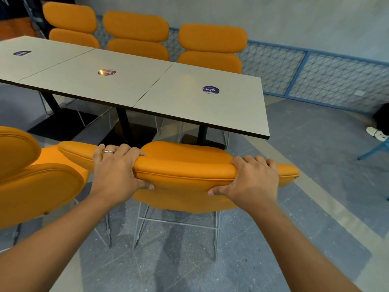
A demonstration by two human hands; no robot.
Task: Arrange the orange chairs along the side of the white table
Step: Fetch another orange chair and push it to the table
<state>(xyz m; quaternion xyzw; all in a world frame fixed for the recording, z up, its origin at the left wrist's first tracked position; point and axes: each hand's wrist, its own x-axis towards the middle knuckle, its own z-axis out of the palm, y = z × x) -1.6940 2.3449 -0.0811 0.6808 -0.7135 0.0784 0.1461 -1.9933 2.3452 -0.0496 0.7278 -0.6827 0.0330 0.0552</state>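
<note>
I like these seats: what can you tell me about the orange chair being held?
The held chair has a padded orange backrest, leather-like with a stitched seam, an orange seat and thin pale wire legs. It stands upright on the floor, facing the near edge of the white table, beside another orange chair. The left hand and right hand grip the backrest's top, fingers curled over it, thumbs beneath.

The orange chair (185,171) looks like smooth, slightly glossy leather on thin metal wire legs; the desk (189,102) is matt white.
</note>
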